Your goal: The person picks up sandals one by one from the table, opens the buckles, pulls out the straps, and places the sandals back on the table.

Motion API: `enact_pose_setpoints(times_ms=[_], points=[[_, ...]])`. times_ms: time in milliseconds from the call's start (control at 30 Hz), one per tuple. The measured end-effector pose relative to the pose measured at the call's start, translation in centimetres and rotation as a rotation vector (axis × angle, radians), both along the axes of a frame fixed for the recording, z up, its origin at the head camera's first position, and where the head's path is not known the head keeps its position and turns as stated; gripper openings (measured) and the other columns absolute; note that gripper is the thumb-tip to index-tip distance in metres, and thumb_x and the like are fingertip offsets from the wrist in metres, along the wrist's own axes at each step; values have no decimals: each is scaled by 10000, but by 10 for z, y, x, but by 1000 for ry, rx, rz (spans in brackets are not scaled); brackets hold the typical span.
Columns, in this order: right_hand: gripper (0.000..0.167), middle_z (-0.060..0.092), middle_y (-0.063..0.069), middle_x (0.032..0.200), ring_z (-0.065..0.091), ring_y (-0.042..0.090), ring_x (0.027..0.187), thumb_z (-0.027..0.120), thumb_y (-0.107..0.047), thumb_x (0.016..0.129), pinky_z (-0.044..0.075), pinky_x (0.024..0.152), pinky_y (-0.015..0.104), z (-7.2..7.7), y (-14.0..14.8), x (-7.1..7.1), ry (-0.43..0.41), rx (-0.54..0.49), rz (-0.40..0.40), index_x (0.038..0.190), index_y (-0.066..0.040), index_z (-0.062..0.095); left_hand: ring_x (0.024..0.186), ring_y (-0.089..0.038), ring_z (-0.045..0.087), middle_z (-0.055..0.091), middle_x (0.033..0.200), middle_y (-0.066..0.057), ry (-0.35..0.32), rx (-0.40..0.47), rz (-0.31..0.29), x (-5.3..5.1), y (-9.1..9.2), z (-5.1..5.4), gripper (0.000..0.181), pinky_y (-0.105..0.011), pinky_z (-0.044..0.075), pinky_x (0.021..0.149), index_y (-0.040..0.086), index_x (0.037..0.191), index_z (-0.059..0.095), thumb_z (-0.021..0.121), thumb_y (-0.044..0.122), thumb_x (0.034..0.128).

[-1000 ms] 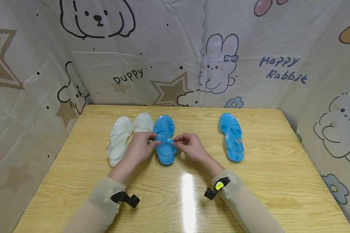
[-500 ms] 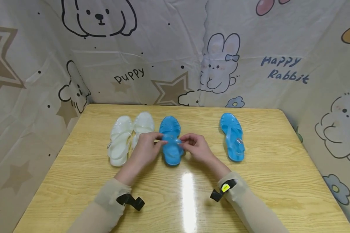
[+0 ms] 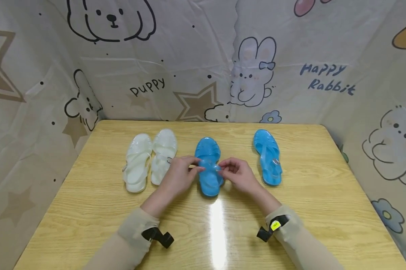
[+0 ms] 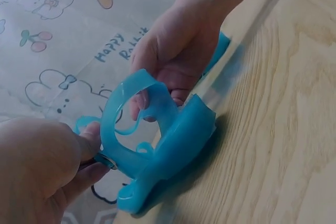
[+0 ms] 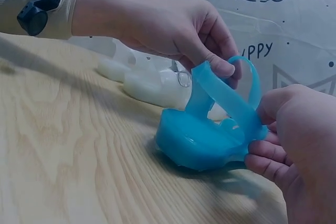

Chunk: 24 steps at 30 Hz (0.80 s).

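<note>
A translucent blue sandal [image 3: 209, 183] stands on the table between both hands, toe toward the back wall. My left hand [image 3: 182, 172] pinches its strap from the left; in the left wrist view a metal buckle [image 4: 106, 161] shows at those fingertips. On the opposite side, my right hand [image 3: 238, 173] holds the strap with thumb and fingers, seen close up in the right wrist view. The sandal's strap [image 5: 226, 94] stands raised in a loop above the sole. Its matching blue sandal [image 3: 268, 157] lies apart to the right, with a buckle on its right side.
Two whitish sandals, one outer [image 3: 137, 165] and one inner [image 3: 165, 144], lie side by side left of the hands. My left hand is close to the inner one. A cartoon-printed cloth [image 3: 196, 56] hangs behind the wooden table [image 3: 307, 210].
Both hands have moved right with the held blue sandal, and slightly toward me. A gap has opened between it and the whitish pair, whose inner sandal shows more fully.
</note>
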State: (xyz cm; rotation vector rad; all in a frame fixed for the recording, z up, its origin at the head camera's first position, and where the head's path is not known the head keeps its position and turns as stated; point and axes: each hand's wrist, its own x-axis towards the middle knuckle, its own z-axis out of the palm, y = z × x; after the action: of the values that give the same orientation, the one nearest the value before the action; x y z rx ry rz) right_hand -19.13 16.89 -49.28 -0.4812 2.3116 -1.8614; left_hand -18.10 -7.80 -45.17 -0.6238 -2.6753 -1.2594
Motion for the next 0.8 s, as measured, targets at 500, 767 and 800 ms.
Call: enact_pose_setpoints(times_ms=[500,767,800], points=[[285,663,155,1107,637,221,858,747,-33,971,574,734,374,23,5,3,311,243,78,1238,18,661,1101,-234,694,718,1192,-99,-287,153,8,3,-5,-23,386,-372,594,924,0,1278,679,760,271,1014],[307,611,88,1300,575,183,846,682,-9,998,556,675,400,44,-24,2,564,305,326,1303,6,654,827,-161,632,669,933,-25,-253,19,42,-1,8,-30,271,-351,556,725,50,1108,696,756,295,1007],[314,620,93,1286,574,196,829,689,-17,998,549,678,397,44,-25,1,568,307,339,1309,4,654,809,-162,614,651,913,-23,-249,13,40,-1,8,-31,248,-345,541,711,51,1088,690,758,275,1004]])
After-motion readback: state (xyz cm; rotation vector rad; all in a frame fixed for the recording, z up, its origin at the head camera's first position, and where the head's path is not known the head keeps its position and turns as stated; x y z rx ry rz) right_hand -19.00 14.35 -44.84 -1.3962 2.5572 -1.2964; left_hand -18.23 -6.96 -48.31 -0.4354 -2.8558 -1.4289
